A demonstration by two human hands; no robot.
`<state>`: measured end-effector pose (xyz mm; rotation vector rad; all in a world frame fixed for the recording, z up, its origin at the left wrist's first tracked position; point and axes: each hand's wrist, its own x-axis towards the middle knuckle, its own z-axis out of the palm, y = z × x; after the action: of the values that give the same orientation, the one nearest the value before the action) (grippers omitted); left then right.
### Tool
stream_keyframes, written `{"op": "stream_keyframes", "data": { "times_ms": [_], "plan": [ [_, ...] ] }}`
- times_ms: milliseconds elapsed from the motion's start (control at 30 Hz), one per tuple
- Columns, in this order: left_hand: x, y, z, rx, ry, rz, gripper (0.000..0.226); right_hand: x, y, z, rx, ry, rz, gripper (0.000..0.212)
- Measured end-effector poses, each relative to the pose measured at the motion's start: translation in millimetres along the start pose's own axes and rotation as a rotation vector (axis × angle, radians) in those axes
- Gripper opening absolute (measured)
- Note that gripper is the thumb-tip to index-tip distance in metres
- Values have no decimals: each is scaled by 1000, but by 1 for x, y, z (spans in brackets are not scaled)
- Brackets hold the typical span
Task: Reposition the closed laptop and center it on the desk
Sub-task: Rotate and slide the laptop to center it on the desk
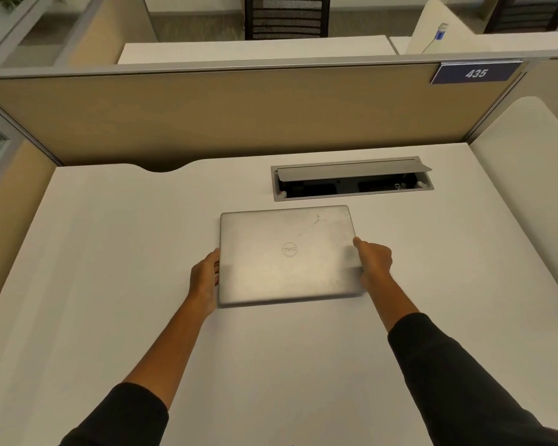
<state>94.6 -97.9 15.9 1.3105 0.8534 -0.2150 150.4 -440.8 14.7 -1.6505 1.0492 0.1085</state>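
Hands (204,278) (373,261) against side edges of closed laptop (287,255), mid-desk (110,252).

A tan fabric partition panel (239,114) with a grey metal top rail stands directly behind the white bench (110,252). A dark blue number plate (476,73) reading 435 hangs at the panel's upper right. Beyond the panel: a black mesh chair (286,16) and grey carpet floor (200,27).
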Motion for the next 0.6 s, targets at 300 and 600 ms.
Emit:
{"op": "stream_keyframes", "data": {
  "times_ms": [300, 600],
  "plan": [
    [4, -1, 0, -17, 1, 3, 32, 1, -1, 3, -37, 12, -41, 36],
    [7, -3, 0, -21, 16, -5, 36, 3, 0, 7, -47, 19, -70, 37]
  ]
}}
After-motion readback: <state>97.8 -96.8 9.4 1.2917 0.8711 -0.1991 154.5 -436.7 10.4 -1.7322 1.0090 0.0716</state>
